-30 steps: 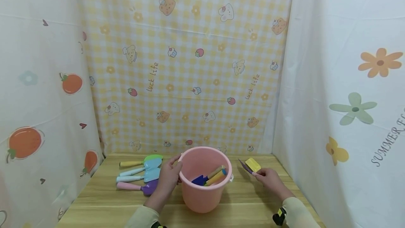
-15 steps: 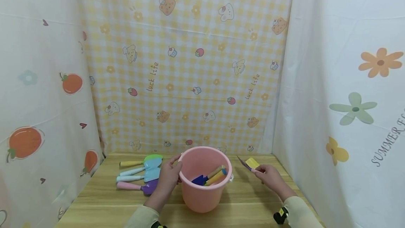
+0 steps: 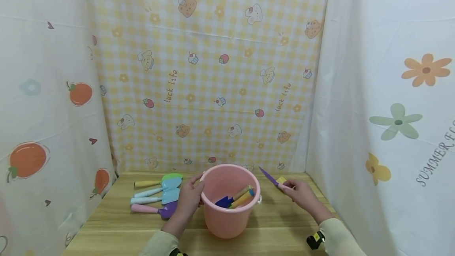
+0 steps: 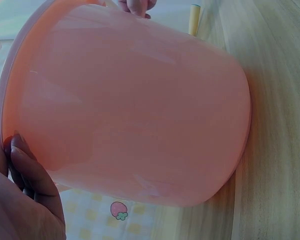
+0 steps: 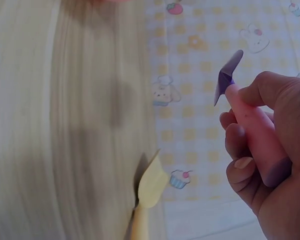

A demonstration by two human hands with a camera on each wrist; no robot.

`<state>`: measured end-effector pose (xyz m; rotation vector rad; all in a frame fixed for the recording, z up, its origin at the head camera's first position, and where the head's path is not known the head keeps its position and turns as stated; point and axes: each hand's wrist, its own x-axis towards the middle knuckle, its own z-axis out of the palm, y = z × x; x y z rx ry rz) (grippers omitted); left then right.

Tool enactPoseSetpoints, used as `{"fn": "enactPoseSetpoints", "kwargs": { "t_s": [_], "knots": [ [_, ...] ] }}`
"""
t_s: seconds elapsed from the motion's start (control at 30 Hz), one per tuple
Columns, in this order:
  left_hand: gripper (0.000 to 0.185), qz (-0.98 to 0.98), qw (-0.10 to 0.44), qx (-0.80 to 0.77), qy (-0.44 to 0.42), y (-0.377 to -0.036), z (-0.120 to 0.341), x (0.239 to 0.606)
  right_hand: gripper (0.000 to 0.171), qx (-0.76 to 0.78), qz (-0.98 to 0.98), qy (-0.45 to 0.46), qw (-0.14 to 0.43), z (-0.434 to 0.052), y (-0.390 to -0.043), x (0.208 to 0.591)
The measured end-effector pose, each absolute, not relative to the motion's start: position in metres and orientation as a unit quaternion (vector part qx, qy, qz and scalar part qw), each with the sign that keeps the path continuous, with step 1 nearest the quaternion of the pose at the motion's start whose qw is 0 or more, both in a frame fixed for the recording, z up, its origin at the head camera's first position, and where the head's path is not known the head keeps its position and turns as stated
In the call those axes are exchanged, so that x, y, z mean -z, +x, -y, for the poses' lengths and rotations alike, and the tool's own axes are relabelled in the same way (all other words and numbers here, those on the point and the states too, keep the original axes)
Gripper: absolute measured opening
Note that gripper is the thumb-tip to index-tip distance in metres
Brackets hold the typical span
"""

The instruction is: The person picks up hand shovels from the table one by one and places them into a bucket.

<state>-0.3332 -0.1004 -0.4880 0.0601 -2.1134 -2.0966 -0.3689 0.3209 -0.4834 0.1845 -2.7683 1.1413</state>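
Head view, from the left: four toy garden tools lie side by side on the wooden table (image 3: 117, 224), handles pointing left. Farthest back is a green-bladed trowel with a yellow handle (image 3: 158, 181), then two light blue shovels (image 3: 164, 192), and nearest the person a purple shovel with a pink handle (image 3: 153, 209). Just right of them the left hand (image 3: 189, 201) grips the rim of the pink bucket (image 3: 227, 220), fingers curled over the edge and the thumb outside; the left wrist view shows the fingertips (image 4: 21, 165) pressed to the bucket's outer wall (image 4: 140, 110). The bucket stands upright near the middle of the table. Inside it lie a dark blue-bladed tool (image 3: 224, 202) and two handles, one yellowish and one orange (image 3: 243, 196), leaning toward the right wall.

To the right of the bucket, the right hand (image 3: 302, 194) holds a purple-bladed trowel with a pink handle (image 3: 271, 179) off the table, the blade pointing up and left toward the bucket's rim but apart from it. The right wrist view shows the fingers (image 5: 250, 165) wrapped around the pink handle (image 5: 255, 125), with the purple blade beyond the thumb. A yellow trowel (image 5: 149, 187) lies on the table below that hand, just beside it in the head view (image 3: 281, 179), near the back right corner.
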Motion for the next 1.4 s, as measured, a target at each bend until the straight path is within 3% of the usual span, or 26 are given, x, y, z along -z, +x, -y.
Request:
{"fn": "enactPoseSetpoints", "kwargs": {
  "t_s": [0.83, 1.1, 1.4],
  "knots": [
    [0.049, 0.708, 0.071, 0.702, 0.023, -0.332, 0.1, 0.486, 0.024, -0.396, 0.907, 0.119, 0.075, -0.299, -0.357, 0.45],
    [0.049, 0.712, 0.077, 0.698, 0.022, -0.332, 0.101, 0.487, 0.015, -0.383, 0.91, 0.135, 0.082, -0.29, -0.352, 0.442],
    [0.048, 0.706, 0.077, 0.703, 0.023, -0.333, 0.101, 0.489, 0.016, -0.38, 0.91, 0.151, 0.071, -0.28, -0.346, 0.436]
  ]
}}
